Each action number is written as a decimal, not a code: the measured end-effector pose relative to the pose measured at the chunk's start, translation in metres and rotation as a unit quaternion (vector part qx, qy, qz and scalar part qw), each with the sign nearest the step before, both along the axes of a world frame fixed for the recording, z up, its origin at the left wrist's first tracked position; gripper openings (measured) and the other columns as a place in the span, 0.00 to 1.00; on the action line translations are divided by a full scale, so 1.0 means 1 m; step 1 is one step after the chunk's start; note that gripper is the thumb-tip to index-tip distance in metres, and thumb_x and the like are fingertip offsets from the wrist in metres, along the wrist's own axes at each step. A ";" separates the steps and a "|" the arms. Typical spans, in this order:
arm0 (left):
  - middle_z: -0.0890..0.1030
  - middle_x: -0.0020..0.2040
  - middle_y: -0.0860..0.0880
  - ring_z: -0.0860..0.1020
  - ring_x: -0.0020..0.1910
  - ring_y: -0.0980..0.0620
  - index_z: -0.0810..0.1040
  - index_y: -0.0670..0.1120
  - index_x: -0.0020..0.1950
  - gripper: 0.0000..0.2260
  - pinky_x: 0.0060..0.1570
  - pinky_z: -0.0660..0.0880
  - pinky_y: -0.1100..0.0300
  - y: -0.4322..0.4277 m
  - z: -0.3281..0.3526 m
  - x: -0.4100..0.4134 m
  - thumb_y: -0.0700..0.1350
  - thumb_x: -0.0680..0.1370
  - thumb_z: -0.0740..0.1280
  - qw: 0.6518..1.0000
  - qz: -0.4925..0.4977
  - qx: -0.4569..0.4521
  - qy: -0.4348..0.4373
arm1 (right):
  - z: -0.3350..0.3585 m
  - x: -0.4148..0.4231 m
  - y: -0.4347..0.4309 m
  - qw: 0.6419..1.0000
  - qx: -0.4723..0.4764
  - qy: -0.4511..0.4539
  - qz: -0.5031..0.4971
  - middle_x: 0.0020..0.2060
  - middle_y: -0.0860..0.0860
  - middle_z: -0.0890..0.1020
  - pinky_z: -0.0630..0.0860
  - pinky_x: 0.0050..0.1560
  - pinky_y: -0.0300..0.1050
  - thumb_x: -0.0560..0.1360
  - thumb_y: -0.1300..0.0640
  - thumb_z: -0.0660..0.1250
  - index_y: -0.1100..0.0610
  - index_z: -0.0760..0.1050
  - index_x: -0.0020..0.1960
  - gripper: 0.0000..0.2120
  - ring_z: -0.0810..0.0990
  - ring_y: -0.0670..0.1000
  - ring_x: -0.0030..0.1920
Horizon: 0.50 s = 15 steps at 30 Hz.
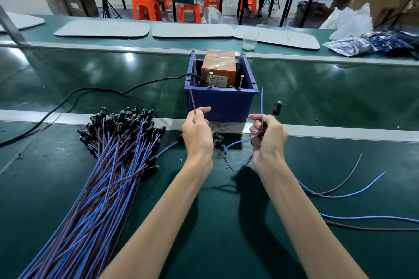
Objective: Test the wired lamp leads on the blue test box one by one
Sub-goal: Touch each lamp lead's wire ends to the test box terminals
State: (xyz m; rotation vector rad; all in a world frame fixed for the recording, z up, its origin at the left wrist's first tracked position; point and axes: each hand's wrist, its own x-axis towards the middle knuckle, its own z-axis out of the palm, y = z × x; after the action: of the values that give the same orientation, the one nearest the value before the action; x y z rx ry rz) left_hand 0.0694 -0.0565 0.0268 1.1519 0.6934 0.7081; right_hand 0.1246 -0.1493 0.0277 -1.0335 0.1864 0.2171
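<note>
Two wires, likely light and floppy: left hand (197, 133) pinches brown wire (192, 102), right hand (268, 136) pinches blue wire (262, 104); best gripped near tips, box (222, 103) just beyond.

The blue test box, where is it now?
In the head view the blue test box stands mid-frame on the green belt, just beyond the left hand and right hand; the bundle of lamp leads lies at its lower left.
</note>
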 end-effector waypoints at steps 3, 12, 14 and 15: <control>0.63 0.24 0.57 0.60 0.19 0.59 0.72 0.47 0.44 0.13 0.22 0.59 0.68 0.000 -0.002 0.005 0.41 0.83 0.50 0.999 0.018 -0.042 -0.015 | 0.000 0.003 0.002 1.000 0.018 0.002 -0.020 0.21 0.46 0.66 0.58 0.20 0.33 0.76 0.67 0.57 0.59 0.71 0.32 0.14 0.64 0.43 0.21; 0.64 0.23 0.56 0.61 0.23 0.58 0.71 0.44 0.40 0.15 0.25 0.61 0.66 -0.011 -0.006 0.007 0.43 0.84 0.52 0.998 0.012 -0.039 -0.038 | -0.009 0.003 0.008 0.997 -0.078 -0.014 0.004 0.19 0.42 0.62 0.56 0.22 0.33 0.81 0.56 0.60 0.56 0.70 0.37 0.14 0.59 0.42 0.20; 0.63 0.22 0.57 0.60 0.21 0.58 0.73 0.45 0.39 0.16 0.23 0.60 0.67 -0.011 -0.006 0.007 0.46 0.84 0.54 0.999 0.014 -0.041 -0.020 | -0.006 0.004 0.007 0.999 -0.037 -0.007 -0.004 0.21 0.43 0.64 0.56 0.21 0.33 0.79 0.62 0.60 0.58 0.72 0.36 0.12 0.60 0.41 0.20; 0.62 0.22 0.58 0.60 0.21 0.58 0.74 0.45 0.39 0.16 0.23 0.60 0.67 -0.011 -0.006 0.007 0.47 0.84 0.55 0.999 0.017 -0.043 -0.009 | -0.005 0.004 0.007 1.000 -0.017 -0.007 -0.009 0.22 0.44 0.64 0.56 0.22 0.33 0.77 0.65 0.59 0.59 0.72 0.36 0.11 0.61 0.42 0.20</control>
State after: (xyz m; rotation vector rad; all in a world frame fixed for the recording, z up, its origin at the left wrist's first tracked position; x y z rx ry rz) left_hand 0.0764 -0.0672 0.0211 1.0569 0.7229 0.7102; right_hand 0.1290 -0.1422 0.0232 -1.0656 0.1881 0.1911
